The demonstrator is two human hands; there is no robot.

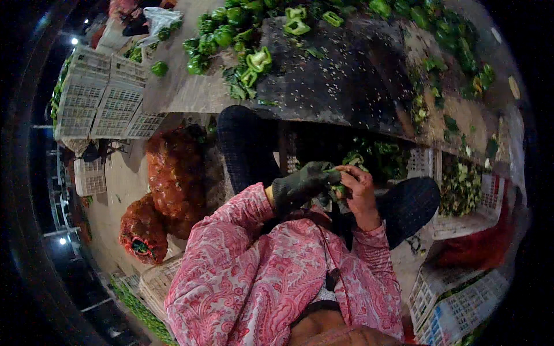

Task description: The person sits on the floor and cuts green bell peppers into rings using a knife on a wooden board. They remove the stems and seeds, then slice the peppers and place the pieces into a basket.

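In front of my lap both hands meet around a piece of green pepper (339, 189), mostly hidden by the fingers. My left hand (307, 183) wears a dark green glove and is closed on it from the left. Bare fingers of my right hand (360, 190) bend round it from the other side. Beyond my knees lies a dark work board (334, 72) strewn with pale seeds. Cut green pepper halves (258, 60) rest at its left edge, and more cut pieces (296, 23) at its far side. Below the board, between my knees, a heap of green peppers (381, 155) shows in shadow.
Whole green peppers (225, 36) are piled at the far left of the table. Red mesh sacks (176, 173) stand to my left, near stacked white crates (92, 95). At right is a crate of pepper scraps (460, 190); another crate (467, 311) sits at lower right.
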